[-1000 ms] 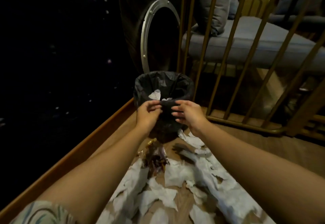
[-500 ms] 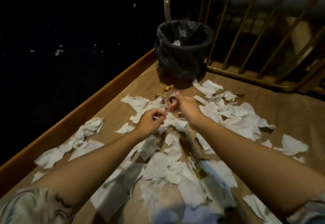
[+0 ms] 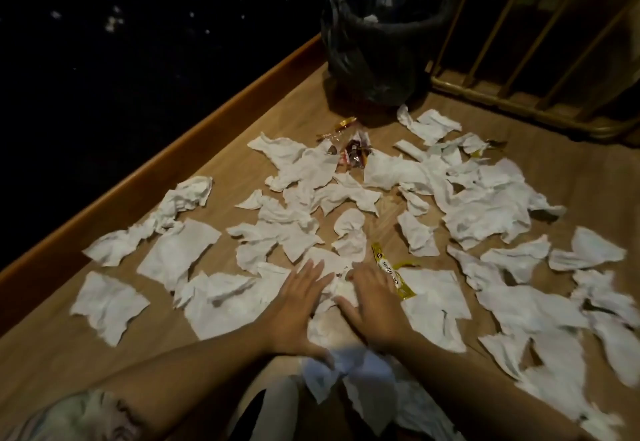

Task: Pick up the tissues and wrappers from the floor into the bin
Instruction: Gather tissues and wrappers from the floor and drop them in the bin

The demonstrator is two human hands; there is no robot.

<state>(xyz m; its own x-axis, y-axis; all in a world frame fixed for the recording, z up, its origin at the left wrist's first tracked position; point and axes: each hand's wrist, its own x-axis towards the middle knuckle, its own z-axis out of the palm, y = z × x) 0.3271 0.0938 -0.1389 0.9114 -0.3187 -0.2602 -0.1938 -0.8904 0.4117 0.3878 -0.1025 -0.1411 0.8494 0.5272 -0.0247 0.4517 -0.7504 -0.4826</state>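
Note:
Several torn white tissues (image 3: pixel 485 212) lie scattered over the wooden floor. A yellow wrapper (image 3: pixel 393 274) rests just right of my right hand. A dark red and silver wrapper (image 3: pixel 355 155) and a gold one (image 3: pixel 341 127) lie near the bin. The black-lined bin (image 3: pixel 384 35) stands at the far side with a bit of white tissue inside. My left hand (image 3: pixel 299 305) and my right hand (image 3: pixel 372 303) lie flat, fingers spread, on tissues near me, holding nothing.
A wooden skirting edge (image 3: pixel 207 129) runs along the left, with darkness beyond it. A gold metal railing (image 3: pixel 512 94) stands at the right behind the bin. My knee (image 3: pixel 277 402) shows at the bottom centre.
My hands left the bin's rim, dropped to the floor and drew back toward me. They went from pinched fingers to spread flat on the nearest tissues. The view tilted down.

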